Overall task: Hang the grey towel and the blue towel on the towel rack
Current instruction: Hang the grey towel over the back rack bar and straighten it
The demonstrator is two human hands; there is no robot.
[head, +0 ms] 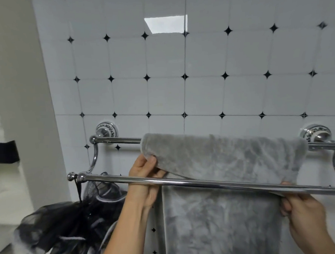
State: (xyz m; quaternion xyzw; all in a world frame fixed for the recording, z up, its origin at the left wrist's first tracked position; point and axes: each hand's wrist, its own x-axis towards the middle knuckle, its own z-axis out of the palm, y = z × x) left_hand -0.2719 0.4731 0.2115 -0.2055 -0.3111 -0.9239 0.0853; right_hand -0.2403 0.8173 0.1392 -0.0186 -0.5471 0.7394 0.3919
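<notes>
1. The grey towel (223,162) lay draped over the rear bar of the towel rack (185,181), its long front panel hanging down behind the front bar; the hanging of this first towel was, by my judgement, nearly finished, with only straightening left.
2. The left hand (146,179) had its fingers (152,161) closed in a pinch on the towel's left edge, just below the rear bar and above the front one.
3. The right hand (303,209) gripped the towel's right edge beneath the front bar, fingers curled shut around the cloth.
4. The blue towel was not in view.
5. The next move probably called for releasing both edges, then fetching the blue towel.
6. Left of the left fingers, both bars ran bare; a dark mesh pouf (70,221) hung from the front bar's end, crowding the space below.
</notes>
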